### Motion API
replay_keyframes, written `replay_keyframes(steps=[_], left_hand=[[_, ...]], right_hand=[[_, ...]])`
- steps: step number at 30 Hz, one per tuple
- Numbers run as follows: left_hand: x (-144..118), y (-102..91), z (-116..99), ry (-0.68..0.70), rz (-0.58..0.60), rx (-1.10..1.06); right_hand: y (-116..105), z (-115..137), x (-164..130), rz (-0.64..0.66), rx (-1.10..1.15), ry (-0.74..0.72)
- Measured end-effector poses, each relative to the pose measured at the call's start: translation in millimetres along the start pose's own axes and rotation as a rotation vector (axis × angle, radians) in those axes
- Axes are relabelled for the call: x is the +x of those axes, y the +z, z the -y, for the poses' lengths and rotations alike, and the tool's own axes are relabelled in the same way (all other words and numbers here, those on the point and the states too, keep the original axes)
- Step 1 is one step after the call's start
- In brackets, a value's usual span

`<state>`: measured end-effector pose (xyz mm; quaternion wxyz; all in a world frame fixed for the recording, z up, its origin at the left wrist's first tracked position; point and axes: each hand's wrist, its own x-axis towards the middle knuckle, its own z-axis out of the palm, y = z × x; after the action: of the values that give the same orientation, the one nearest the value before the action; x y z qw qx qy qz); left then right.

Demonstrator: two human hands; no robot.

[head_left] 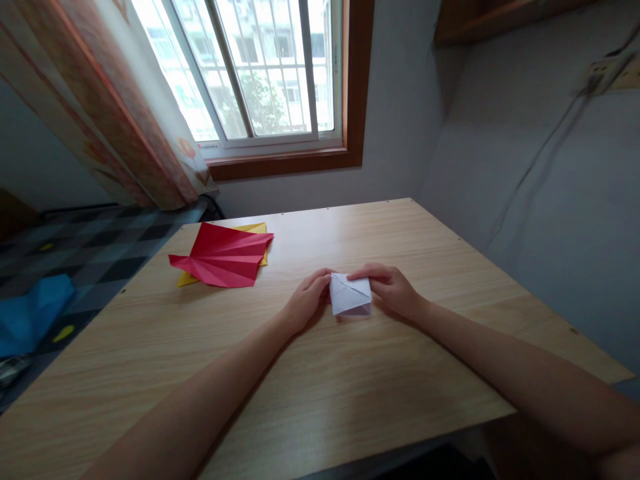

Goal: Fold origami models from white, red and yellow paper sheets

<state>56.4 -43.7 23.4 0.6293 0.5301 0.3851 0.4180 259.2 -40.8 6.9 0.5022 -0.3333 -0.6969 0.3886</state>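
A small folded white paper (350,295) is held between my two hands over the middle of the wooden table. Its top face shows a slanting crease, and a lower flap stands slightly apart along the near edge. My left hand (311,298) grips the paper's left edge, with some of the fingers hidden behind it. On the other side, my right hand (393,288) pinches the upper right part, its fingertip resting on the top face.
Pleated red paper (227,257) lies over yellow paper (263,230) at the table's back left. The wooden table (425,413) reaches toward a window (270,73). A bed with checked cloth (113,243) and a blue item (37,313) is at left.
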Motion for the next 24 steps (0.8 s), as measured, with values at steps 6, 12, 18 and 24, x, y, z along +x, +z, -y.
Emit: replay_keyframes(steps=[6,12,18,24], left_hand=[[-1.2,0.8,-1.7,0.065,-0.023,0.120],[-1.3,-0.5,-0.5,0.082,-0.024,0.153],[2.2,-2.8,5.4,0.022,-0.010,0.020],[2.1,-5.4,5.1,0.145,0.025,0.245]], right_hand=[[0.7,6.4,-0.7,0.028,-0.064,-0.060],[0.2,7.3,-1.2,0.043,-0.078,-0.072],[0.4,8.9,-1.4,0.032,-0.096,-0.092],[1.6,8.6,-1.9,0.053,-0.107,-0.104]])
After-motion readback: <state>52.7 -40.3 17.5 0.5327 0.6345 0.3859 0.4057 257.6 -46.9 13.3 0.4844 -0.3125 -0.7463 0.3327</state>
